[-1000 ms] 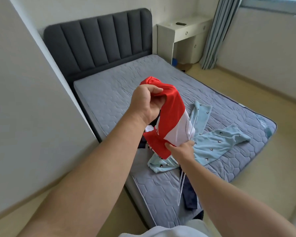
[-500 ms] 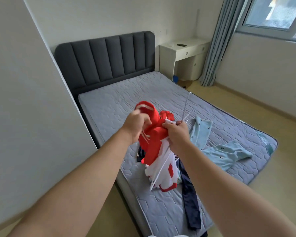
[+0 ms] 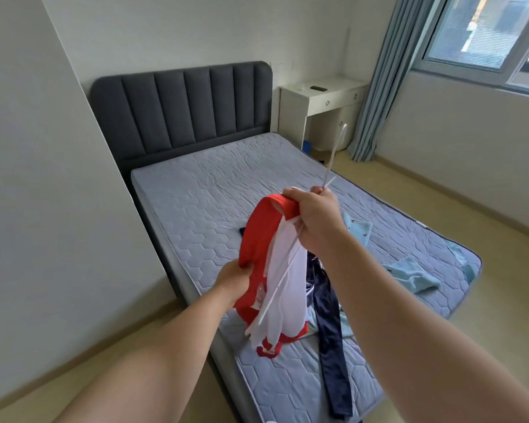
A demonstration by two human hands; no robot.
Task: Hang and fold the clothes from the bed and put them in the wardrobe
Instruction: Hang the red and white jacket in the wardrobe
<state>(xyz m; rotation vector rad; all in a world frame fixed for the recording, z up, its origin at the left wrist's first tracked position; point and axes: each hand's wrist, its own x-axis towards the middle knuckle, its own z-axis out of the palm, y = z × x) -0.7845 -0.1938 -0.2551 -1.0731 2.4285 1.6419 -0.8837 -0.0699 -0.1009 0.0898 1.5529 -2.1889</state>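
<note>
A home bedroom: a bed (image 3: 214,190) with a padded dark headboard (image 3: 184,108), a white dresser (image 3: 321,96) beside the bed's head, and a curtained window (image 3: 483,32) beyond it.

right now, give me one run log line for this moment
left hand: grips red-and-white garment | right hand: holds white hanger plus garment top | bed: navy garment, light blue garment

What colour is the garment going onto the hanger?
Red and white; the garment shows best in the head view.
</note>
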